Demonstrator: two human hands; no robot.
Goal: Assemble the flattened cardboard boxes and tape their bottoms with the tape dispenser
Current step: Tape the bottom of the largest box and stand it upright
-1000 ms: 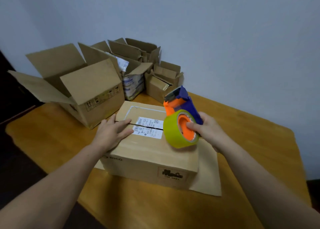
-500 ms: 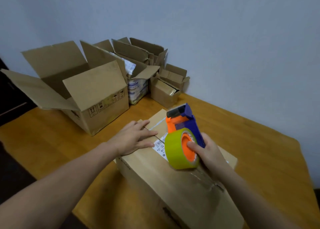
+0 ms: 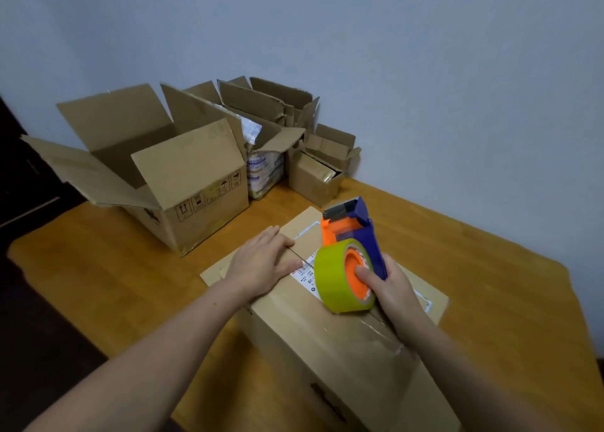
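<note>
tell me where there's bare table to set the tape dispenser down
Widest bare patch of the wooden table: right of the closed brown cardboard box, out to the table's edge. A second lies left of it, before the large open cardboard box. The back by the wall is crowded with smaller open boxes.

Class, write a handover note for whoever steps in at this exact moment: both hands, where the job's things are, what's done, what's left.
Left hand: flat, pressing the flaps of the closed box on the table.
Right hand: holds the tape dispenser over the seam.
Done: clear tape covers the seam's near end.
Left: tape the far stretch, then cut.
Open boxes stand behind.
</note>
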